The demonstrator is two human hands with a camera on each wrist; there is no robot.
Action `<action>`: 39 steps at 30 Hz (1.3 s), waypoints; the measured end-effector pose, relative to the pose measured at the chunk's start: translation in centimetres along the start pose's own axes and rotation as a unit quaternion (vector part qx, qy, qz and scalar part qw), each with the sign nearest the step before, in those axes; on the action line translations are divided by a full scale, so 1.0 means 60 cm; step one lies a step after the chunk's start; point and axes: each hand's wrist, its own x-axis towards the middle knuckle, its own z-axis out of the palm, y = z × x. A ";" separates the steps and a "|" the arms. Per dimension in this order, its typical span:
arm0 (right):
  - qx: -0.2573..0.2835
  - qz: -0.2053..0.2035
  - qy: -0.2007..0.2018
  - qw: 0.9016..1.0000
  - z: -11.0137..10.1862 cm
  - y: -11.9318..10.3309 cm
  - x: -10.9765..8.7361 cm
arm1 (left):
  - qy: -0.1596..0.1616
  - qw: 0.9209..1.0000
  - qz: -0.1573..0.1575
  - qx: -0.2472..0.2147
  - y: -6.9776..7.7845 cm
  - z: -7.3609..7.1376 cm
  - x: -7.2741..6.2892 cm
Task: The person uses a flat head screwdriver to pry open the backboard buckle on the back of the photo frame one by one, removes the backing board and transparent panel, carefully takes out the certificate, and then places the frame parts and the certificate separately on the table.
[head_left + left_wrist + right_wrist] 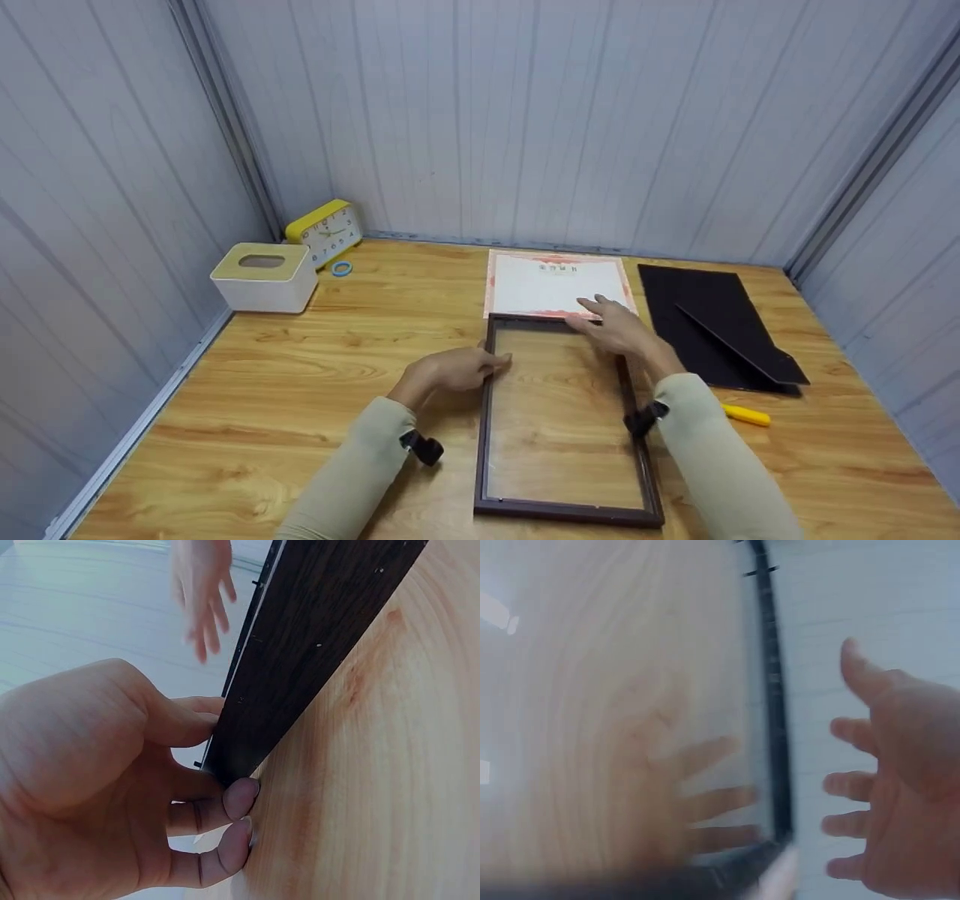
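Note:
A dark brown picture frame [484, 442] with a clear pane lies on the wooden table in front of me. My left hand [457, 369] grips its left side, the thumb over the edge and the fingertips low along the outer face. Seen closer in the left wrist view, the dark side rail [292, 645] has small pins sticking out along its edge. Over the far right corner hovers my right hand [616, 330], fingers spread and holding nothing. The right wrist view shows this hand [919, 780] apart from the rail, its fingers mirrored in the pane.
Behind the frame lies a red-bordered certificate [555, 281]. To the right is a black backing board [675, 289] with a raised stand flap [739, 349], and a yellow handle [748, 415] nearer me. A tissue box [262, 292], yellow clock [330, 236] and blue ring [341, 268] stand back left.

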 end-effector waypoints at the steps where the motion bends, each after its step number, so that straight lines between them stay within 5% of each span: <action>1: 0.005 -0.005 -0.002 1.000 -0.006 0.003 -0.015 | 0.000 1.000 0.003 0.001 -0.001 0.000 0.001; 6: 0.012 0.006 -0.013 1.000 -0.018 0.016 -0.094 | 0.001 1.000 0.026 -0.014 -0.004 -0.002 0.004; 11: 0.029 0.038 -0.011 0.999 -0.004 0.027 -0.132 | 0.013 0.999 0.003 -0.052 -0.008 -0.006 0.003; 22: 0.123 0.056 -0.034 0.990 0.024 0.040 -0.139 | -0.007 0.996 -0.035 -0.080 -0.008 0.000 -0.001; 31: 0.121 0.054 -0.033 0.991 0.019 0.039 -0.141 | 0.001 0.996 -0.055 -0.067 -0.003 -0.002 0.002; 39: 0.118 0.065 -0.030 0.990 0.023 0.037 -0.140 | 0.003 0.999 -0.034 -0.043 -0.003 -0.001 0.000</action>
